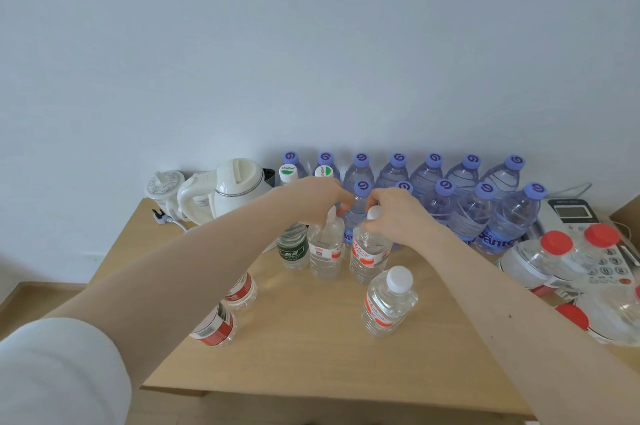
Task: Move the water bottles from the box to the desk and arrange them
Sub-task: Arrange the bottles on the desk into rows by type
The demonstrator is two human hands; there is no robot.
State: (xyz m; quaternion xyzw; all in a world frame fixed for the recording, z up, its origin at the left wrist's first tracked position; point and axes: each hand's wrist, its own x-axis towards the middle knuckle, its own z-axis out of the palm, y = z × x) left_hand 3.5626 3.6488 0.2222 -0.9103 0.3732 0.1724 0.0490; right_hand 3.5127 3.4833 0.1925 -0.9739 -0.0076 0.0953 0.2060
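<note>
My left hand (313, 198) grips the white cap of a clear bottle with a red-and-white label (325, 251), standing on the wooden desk (311, 348). My right hand (393, 208) pinches the cap of a second such bottle (369, 256) right beside it. A third white-capped bottle (389, 303) stands nearer to me. Two red-labelled bottles (216, 326) (242, 289) stand partly hidden under my left forearm. A green-labelled bottle (292, 250) stands left of the held pair. Several purple-capped bottles (467, 210) fill two rows along the wall. The box is out of view.
A white electric kettle (230, 189) with its cord and a small white appliance (162, 187) stand at the desk's back left. At the right lie a desk telephone (575, 217) and several red-capped bottles (547, 258) on their sides. The desk's front edge is close.
</note>
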